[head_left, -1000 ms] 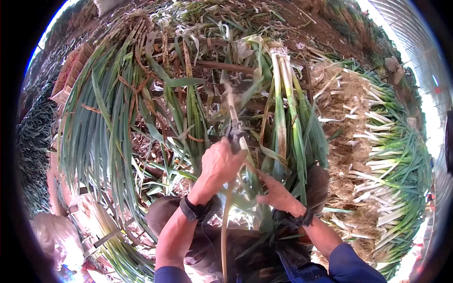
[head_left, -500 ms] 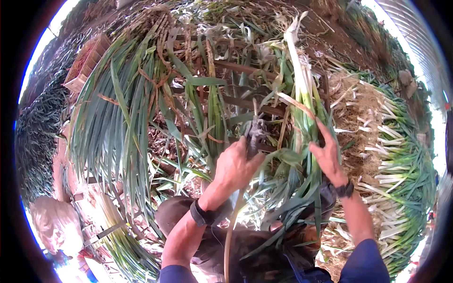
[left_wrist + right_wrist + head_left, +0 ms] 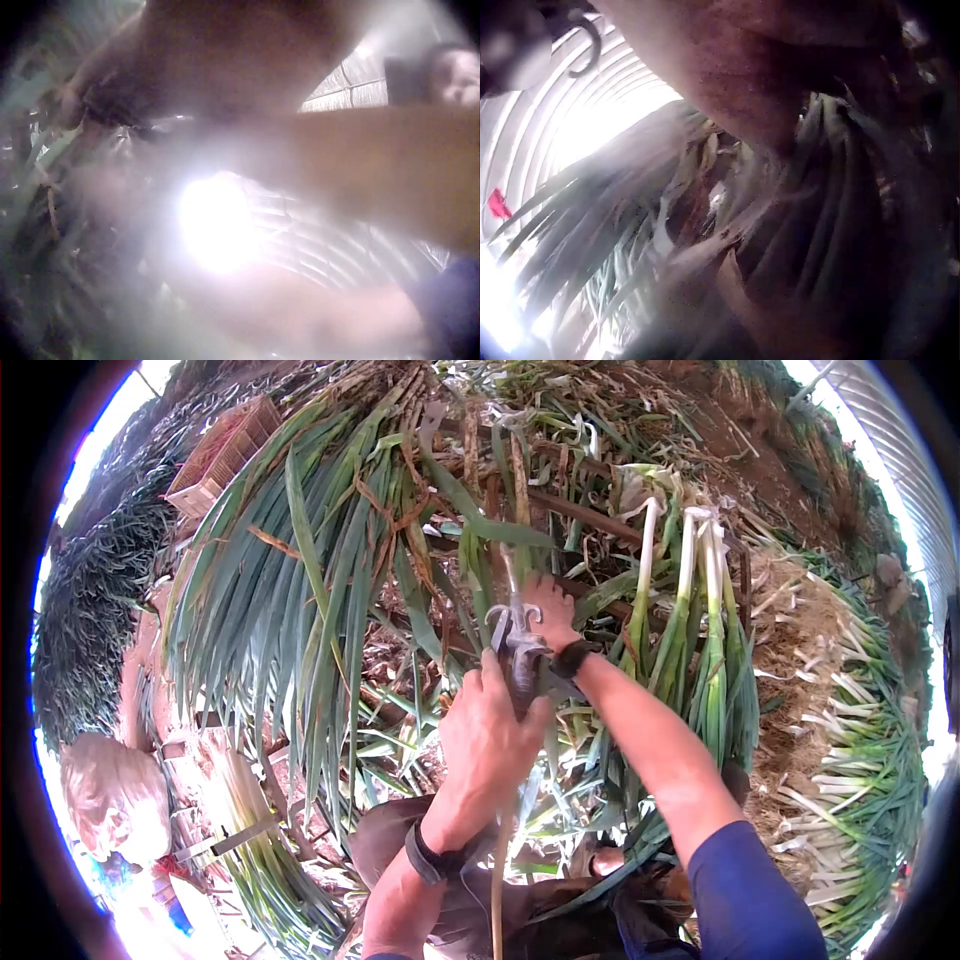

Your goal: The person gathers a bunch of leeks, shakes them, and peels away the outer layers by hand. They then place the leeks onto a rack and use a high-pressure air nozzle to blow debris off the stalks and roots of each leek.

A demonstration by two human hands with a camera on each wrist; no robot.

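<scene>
In the head view my left hand [image 3: 485, 735] grips a metal air blow gun [image 3: 522, 645] with two curled hooks, a thin hose [image 3: 500, 860] running down below it. The right hand [image 3: 548, 612] reaches past the gun on its right side, fingers pointing away, nothing seen in it. Green leek leaves [image 3: 480, 565] hang just left of it. Stripped leeks [image 3: 688, 585] with white ends lie to the right of that forearm. The right wrist view has the hand [image 3: 742, 75] over dark, blurred leaves; glare washes out much of the left wrist view.
A big bundle of untrimmed leeks [image 3: 290, 580] lies at left, with a crate [image 3: 222, 455] behind it. At right, a long row of leeks [image 3: 860, 760] lies beside a heap of roots [image 3: 785, 710]. A wooden bar [image 3: 585, 520] crosses behind the hands.
The right hand swung right with a leek, let it go on the stripped ones, then moved left and forward past the blow gun. The left hand keeps hold of the gun.
</scene>
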